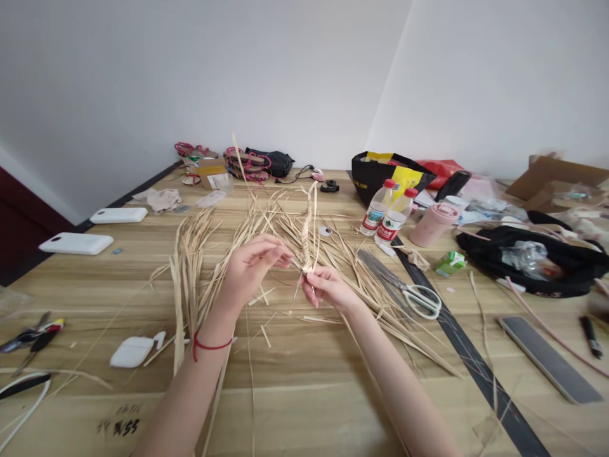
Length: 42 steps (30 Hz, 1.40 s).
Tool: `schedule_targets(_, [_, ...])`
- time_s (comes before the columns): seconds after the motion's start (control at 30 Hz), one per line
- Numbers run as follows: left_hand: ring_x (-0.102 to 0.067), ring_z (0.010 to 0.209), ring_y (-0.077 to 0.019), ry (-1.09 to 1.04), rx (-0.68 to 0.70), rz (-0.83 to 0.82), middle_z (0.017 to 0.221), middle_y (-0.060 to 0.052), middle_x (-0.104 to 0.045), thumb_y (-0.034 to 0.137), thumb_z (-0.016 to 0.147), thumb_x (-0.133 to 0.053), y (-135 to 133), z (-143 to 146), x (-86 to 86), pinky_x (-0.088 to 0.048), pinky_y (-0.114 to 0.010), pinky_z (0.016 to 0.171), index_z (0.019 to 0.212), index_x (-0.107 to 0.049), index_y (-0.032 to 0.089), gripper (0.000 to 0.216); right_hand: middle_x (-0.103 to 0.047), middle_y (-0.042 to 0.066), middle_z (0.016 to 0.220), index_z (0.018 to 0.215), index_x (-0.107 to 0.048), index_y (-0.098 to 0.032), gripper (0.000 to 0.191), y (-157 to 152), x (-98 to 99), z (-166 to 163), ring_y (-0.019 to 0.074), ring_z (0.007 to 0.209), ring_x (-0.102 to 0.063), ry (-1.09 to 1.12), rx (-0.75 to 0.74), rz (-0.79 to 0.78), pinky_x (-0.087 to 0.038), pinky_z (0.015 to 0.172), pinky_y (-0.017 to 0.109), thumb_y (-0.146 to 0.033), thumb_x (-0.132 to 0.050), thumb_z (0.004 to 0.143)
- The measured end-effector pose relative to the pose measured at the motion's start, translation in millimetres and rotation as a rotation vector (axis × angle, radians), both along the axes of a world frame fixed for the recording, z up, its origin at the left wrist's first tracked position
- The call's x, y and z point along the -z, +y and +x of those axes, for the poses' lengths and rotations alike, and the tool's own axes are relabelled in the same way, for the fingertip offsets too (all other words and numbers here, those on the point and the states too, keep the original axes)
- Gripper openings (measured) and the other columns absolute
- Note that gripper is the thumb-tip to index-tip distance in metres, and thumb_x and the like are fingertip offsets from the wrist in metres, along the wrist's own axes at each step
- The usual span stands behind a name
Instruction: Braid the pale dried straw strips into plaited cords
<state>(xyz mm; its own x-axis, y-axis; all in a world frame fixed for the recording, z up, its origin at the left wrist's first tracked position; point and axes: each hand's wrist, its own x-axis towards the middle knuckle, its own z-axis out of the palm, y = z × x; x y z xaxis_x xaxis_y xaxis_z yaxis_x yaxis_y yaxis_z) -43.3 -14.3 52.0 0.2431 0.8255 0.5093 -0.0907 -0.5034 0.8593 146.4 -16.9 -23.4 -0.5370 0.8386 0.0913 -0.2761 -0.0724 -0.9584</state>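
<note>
A braided strip of pale straw (307, 228) stands nearly upright above the wooden table (304, 393). My right hand (327, 287) pinches its lower end, fingers closed. My left hand (252, 265), with a red string at the wrist, is closed in a pinch on a thin straw strand that runs to the braid's base. Loose straw strips (200, 266) lie fanned out on the table behind and beside both hands.
White-handled scissors (421, 298) and a long dark ruler (476, 368) lie to the right. Two water bottles (390, 216), a pink cup (432, 223) and a black-and-yellow bag (380, 174) stand further back. An earbud case (132, 351) and pliers (33, 334) lie on the left.
</note>
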Motion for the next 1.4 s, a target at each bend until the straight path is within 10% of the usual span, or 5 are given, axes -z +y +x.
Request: schedule_targets(1.4, [-0.067, 0.067, -0.0144, -0.044, -0.009, -0.213, 0.076, -0.003, -0.067, 0.027, 0.072, -0.072, -1, 16, 4.4, -0.059, -0.027, 0.067, 0.078, -0.065, 0.014, 0.016, -0.052, -0.005, 0.049, 0.084, -0.062, -0.014, 0.033, 2, 6.2, 1, 0.0052, 0.037, -0.044, 0.101, -0.001, -0.046, -0.019, 0.037, 0.019, -0.047, -0.06, 0.082])
